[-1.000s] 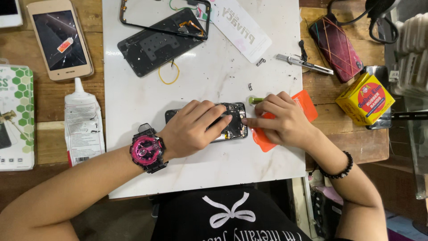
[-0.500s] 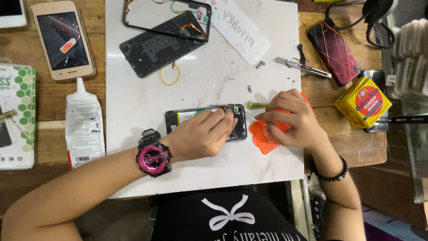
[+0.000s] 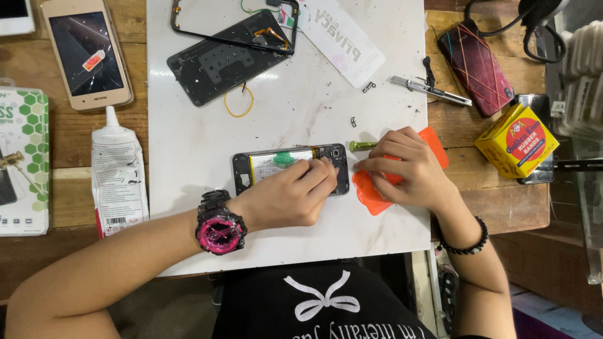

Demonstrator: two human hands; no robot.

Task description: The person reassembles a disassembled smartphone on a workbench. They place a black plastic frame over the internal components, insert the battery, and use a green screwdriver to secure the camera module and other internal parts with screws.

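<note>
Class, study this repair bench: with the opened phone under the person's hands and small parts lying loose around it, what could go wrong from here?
1. The left hand works with its fingertips inside the opened phone; a slip might damage exposed parts.
2. Tiny loose metal bits lie on the white mat near the right hand; a brush of the hand could scatter them.
3. The glue tube overhangs the mat's edge near the left forearm and could be knocked.

Opened phone (image 3: 276, 166) flat on white mat (image 3: 301, 107)
</note>
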